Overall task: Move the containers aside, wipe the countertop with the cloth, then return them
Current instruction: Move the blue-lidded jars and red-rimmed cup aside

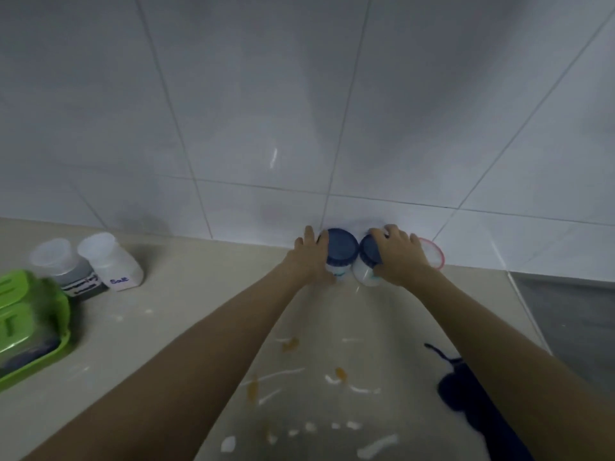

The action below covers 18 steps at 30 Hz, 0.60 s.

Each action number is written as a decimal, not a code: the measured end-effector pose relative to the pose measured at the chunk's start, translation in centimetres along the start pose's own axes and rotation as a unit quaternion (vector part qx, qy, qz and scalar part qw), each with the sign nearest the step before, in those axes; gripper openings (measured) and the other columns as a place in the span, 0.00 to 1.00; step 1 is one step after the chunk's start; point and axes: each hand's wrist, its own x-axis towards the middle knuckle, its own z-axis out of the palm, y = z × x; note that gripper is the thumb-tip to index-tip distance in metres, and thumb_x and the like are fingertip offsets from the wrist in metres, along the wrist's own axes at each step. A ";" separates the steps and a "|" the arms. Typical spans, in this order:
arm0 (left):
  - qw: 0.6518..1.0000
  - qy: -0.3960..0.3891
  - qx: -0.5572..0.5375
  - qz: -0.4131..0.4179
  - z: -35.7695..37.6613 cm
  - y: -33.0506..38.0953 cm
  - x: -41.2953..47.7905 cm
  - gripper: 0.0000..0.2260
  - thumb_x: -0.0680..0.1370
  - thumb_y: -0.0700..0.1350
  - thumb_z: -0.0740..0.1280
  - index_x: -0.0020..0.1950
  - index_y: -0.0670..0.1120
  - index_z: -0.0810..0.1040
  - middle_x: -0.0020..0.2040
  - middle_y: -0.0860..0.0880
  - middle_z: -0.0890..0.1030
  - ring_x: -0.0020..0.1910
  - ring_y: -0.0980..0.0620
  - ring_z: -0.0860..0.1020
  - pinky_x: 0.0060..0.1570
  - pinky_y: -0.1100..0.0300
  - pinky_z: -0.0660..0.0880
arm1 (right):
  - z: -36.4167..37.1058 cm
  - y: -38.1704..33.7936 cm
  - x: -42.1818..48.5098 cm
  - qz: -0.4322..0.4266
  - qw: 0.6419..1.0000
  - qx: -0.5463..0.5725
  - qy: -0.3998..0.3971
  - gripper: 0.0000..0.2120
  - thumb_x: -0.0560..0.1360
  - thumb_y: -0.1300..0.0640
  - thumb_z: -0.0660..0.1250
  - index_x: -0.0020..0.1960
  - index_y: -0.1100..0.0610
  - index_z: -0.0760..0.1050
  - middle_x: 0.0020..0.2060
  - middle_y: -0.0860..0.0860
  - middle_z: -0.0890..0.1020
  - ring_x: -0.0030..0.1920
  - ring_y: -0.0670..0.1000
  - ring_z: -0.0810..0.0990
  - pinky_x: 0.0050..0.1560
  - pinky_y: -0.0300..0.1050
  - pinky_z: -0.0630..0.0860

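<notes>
Two white jars with blue lids stand side by side against the tiled wall at the back of the beige countertop (186, 314). My left hand (311, 257) grips the side of the left blue-lidded jar (341, 249). My right hand (401, 256) lies over the right blue-lidded jar (367, 257), its fingers curled round the lid. A pink-rimmed container (434, 254) shows behind my right hand, mostly hidden. White and orange smears (339, 377) mark the counter in front of me. A dark blue cloth (466, 390) lies at the lower right, partly under my right forearm.
At the left stand a clear-capped jar labelled "Salt" (114, 264) and a clear-capped jar of dark contents (66, 271). A green plastic box (30, 324) sits at the left edge. A grey surface (565, 321) borders the counter on the right.
</notes>
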 end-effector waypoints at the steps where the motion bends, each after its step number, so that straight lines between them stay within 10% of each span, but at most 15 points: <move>1: 1.000 0.002 -0.005 -0.001 0.2 0.5 0.7 0.46 0.72 0.53 0.72 0.77 0.45 0.43 0.76 0.38 0.47 0.72 0.34 0.56 0.69 0.41 0.62 | 0.0 0.2 0.3 -0.006 1.000 0.013 -0.009 0.34 0.70 0.50 0.68 0.72 0.52 0.58 0.64 0.59 0.69 0.61 0.62 0.72 0.63 0.56 0.68; 9: 0.994 0.091 -0.056 0.013 1.8 1.5 3.8 0.33 0.65 0.56 0.72 0.67 0.47 0.67 0.62 0.42 0.71 0.58 0.38 0.70 0.57 0.50 0.71 | 0.9 2.8 2.6 -0.056 0.997 0.035 -0.047 0.43 0.60 0.43 0.74 0.70 0.48 0.61 0.60 0.59 0.73 0.57 0.62 0.72 0.57 0.53 0.73; 18: 0.989 0.126 -0.064 -0.042 -2.2 -5.1 -4.1 0.36 0.65 0.52 0.76 0.70 0.47 0.67 0.61 0.40 0.68 0.55 0.37 0.74 0.56 0.48 0.75 | -0.8 -3.1 0.7 -0.099 0.983 0.158 0.002 0.47 0.58 0.43 0.76 0.71 0.52 0.59 0.62 0.54 0.74 0.60 0.58 0.74 0.59 0.52 0.72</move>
